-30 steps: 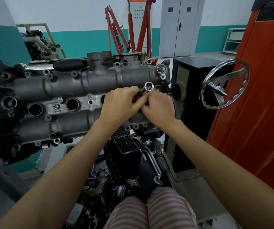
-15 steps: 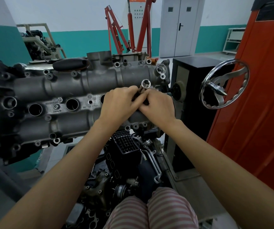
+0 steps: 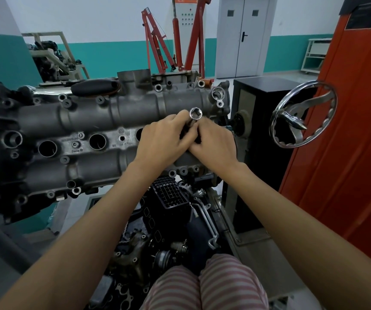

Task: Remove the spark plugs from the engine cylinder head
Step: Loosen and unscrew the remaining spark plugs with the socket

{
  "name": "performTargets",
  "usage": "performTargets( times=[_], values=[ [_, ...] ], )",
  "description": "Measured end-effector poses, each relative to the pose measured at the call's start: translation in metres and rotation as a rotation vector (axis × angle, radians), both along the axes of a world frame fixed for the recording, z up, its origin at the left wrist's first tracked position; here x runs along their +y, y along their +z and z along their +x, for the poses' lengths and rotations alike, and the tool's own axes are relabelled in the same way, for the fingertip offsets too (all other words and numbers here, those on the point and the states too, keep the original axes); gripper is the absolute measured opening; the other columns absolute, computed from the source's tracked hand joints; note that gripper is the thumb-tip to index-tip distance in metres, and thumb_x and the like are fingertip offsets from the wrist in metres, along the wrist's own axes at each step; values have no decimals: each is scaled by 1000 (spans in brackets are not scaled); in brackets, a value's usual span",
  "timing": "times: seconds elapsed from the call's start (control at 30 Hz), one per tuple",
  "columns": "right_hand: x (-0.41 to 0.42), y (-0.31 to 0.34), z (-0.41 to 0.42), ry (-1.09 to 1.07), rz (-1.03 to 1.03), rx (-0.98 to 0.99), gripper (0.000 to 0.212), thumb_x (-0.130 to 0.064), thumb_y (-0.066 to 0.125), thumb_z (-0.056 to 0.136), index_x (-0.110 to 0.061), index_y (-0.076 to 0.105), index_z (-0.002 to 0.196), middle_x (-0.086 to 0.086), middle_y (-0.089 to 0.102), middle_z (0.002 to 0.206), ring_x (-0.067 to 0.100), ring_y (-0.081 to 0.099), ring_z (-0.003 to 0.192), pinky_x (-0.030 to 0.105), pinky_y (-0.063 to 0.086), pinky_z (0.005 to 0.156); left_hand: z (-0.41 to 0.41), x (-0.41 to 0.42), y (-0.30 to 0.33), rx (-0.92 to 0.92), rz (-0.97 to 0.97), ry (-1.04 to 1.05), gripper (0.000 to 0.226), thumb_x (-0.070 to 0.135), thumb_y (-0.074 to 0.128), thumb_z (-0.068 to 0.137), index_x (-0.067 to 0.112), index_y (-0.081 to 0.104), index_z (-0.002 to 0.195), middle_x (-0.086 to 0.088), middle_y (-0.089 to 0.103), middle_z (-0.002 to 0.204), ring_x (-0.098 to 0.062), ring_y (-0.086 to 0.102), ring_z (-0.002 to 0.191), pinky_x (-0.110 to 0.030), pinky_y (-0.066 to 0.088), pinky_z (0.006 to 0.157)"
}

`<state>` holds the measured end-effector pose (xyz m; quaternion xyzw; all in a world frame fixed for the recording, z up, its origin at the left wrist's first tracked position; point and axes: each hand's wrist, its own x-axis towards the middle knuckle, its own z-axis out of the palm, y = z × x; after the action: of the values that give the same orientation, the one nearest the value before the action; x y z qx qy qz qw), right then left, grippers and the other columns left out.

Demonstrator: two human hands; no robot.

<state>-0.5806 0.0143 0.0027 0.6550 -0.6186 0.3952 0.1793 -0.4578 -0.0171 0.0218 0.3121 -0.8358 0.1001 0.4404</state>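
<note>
Both hands clenching the socket tool: left hand (image 3: pixel 161 139) and right hand (image 3: pixel 214 142) gripping the socket (image 3: pixel 195 114), probably steadying it over the rightmost plug hole in the cylinder head (image 3: pixel 86 121); spark plug itself hidden.

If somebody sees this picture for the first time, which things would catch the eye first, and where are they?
First, the two hands meeting at the centre: the left hand and right hand both grip a shiny socket, its open end facing the camera. Behind them the grey cylinder head fills the left half, with a row of round dark plug holes. At the right, a chrome handwheel stands before an orange panel.
</note>
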Motion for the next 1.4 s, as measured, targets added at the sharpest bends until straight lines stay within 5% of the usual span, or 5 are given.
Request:
performTargets(
  times=[0.27,0.4,0.67,1.17,1.4],
  values=[
    [5,0,3,62,-141,-39,16,-22,57,76,-10,64,70,2,62,64,12,46,51,11,18,48,1,1,1,-17,16,8,48,48,47,89,6,54,67,-2,51,57,-24,51,52,-28,28,48],
    [6,1,4,56,-75,-26,11,-21,55,77,-15,52,68,-8,42,63,13,40,52,20,18,46,1,4,2,-27,14,2,51,52,29,82,9,55,86,-2,58,69,-23,53,57,-34,41,49],
    [0,-1,0,9,-35,-2,20,-33,53,82,-13,56,83,-1,61,75,17,56,64,25,28,51,1,1,0,-15,-11,-2,35,37,53,92,5,57,78,-6,58,65,-29,55,56,-30,34,48],
    [-1,-2,-1,-7,-20,30,23,-31,49,87,-9,54,91,2,59,82,21,57,67,29,35,55,1,3,0,-44,-29,-29,39,43,35,90,8,52,86,-4,58,72,-30,55,54,-29,33,47],
    [0,-1,1,18,-75,27,22,-32,49,83,-13,59,77,-1,61,70,10,43,55,21,18,46,2,2,-1,-22,-24,-32,45,47,41,88,6,55,75,-5,57,63,-26,54,53,-28,31,48]
  ],
)
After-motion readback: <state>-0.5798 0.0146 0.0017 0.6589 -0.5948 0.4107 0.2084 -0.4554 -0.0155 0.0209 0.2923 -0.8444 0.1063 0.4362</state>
